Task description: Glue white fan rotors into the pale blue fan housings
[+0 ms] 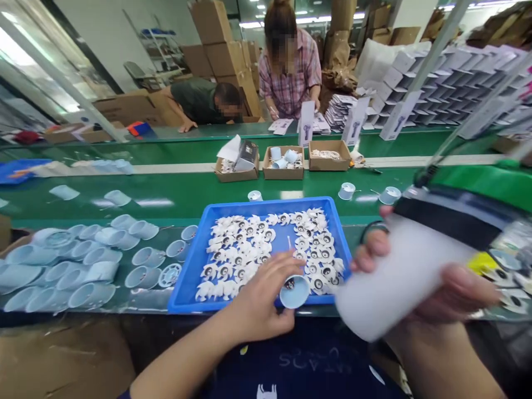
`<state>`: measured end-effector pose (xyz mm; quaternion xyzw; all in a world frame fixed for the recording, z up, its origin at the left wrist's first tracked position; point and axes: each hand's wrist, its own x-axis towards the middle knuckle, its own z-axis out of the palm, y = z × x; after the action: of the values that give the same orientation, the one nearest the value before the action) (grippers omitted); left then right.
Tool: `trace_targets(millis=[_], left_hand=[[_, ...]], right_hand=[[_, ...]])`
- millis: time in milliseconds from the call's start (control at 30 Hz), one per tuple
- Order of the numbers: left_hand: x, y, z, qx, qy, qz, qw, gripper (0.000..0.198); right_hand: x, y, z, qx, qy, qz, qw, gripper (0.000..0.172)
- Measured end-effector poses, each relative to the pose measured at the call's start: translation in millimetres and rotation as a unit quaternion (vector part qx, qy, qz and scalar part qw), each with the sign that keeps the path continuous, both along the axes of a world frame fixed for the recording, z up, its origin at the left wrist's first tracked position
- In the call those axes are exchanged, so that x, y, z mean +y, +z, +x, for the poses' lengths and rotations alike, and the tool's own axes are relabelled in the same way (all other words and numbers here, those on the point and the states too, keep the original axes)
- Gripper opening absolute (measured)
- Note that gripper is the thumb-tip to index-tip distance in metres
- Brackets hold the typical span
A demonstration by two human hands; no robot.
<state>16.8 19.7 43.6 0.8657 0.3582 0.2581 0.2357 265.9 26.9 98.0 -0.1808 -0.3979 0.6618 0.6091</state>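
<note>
My left hand (266,302) is closed around a light blue cup-shaped housing (296,293), its open end facing me and small dark parts visible inside. It is over the front edge of a blue tray (189,257) holding many white fan impellers (239,260). On the right, my right hand (432,282) grips a large white cylinder (399,271) with a black band and a green top, tilted and blurred by motion. More light blue housings (100,255) lie on their sides left of the tray.
Behind the tray, housings (346,191) stand on the green conveyor (195,191). Small cardboard boxes (284,173) hold parts. Across the line, a person in a checked shirt (291,66) handles papers and another person (208,100) bends low. White cartons (457,83) are stacked at back right.
</note>
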Motion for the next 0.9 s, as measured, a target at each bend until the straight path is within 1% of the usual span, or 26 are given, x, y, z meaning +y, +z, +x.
trace_targets(millis=[67,133,200,267,300,367,500,567,633,700,733,767,800,833,867,900], left_hand=[[-6,-6.8,27,-0.053,-0.027,-0.026,0.998,0.069],[-6,-9.4,42,-0.071,-0.035,-0.060,0.995,0.065],[-5,-7.8,49,-0.076,-0.045,-0.076,0.993,0.053],[-4,-4.5,52,-0.075,-0.058,-0.083,0.992,0.038],[-4,-3.2,53,-0.072,-0.060,-0.085,0.992,0.034],[-5,-2.1,56,-0.063,-0.057,-0.088,0.992,0.032],[-7,-2.8,60,-0.068,-0.037,-0.090,0.993,0.030],[-7,0.0,61,-0.066,-0.029,-0.105,0.992,0.032],[-7,5.0,60,-0.046,-0.038,-0.157,0.986,0.038],[-5,8.2,52,-0.004,-0.055,-0.212,0.976,0.055],[-3,7.6,44,0.019,-0.049,-0.224,0.973,0.066],[1,5.0,34,0.039,-0.025,-0.220,0.974,0.074],[5,0.2,21,0.052,0.018,-0.203,0.978,0.077],[10,-6.5,5,0.053,0.080,-0.179,0.979,0.074],[15,-14.6,-10,0.043,0.149,-0.154,0.976,0.067],[20,-23.5,-26,0.022,0.216,-0.132,0.967,0.060]], right_hand=[[4,4.1,-12,0.032,0.001,0.011,0.999,0.058],[9,5.6,-22,0.021,-0.012,0.026,0.999,0.058],[10,5.1,-26,-0.003,-0.029,0.042,0.999,0.057],[7,3.5,-25,-0.031,-0.032,0.053,0.998,0.047],[4,2.6,-23,-0.042,-0.028,0.054,0.997,0.041],[0,1.1,-19,-0.054,-0.021,0.057,0.997,0.035],[-2,0.3,-17,-0.060,-0.028,0.045,0.997,0.035],[0,0.8,-20,-0.066,-0.028,0.034,0.997,0.036],[4,0.7,-20,-0.053,-0.026,0.020,0.998,0.040],[7,-1.9,-13,-0.027,-0.048,0.005,0.998,0.048],[9,-4.8,-6,-0.019,-0.076,-0.003,0.997,0.055],[10,-9.1,3,-0.019,-0.117,-0.010,0.993,0.062],[11,-14.6,14,-0.030,-0.166,-0.018,0.985,0.067],[10,-21.1,26,-0.051,-0.224,-0.025,0.973,0.069],[10,-28.4,37,-0.083,-0.286,-0.029,0.954,0.069],[8,-35.8,46,-0.138,-0.344,-0.025,0.928,0.066]])
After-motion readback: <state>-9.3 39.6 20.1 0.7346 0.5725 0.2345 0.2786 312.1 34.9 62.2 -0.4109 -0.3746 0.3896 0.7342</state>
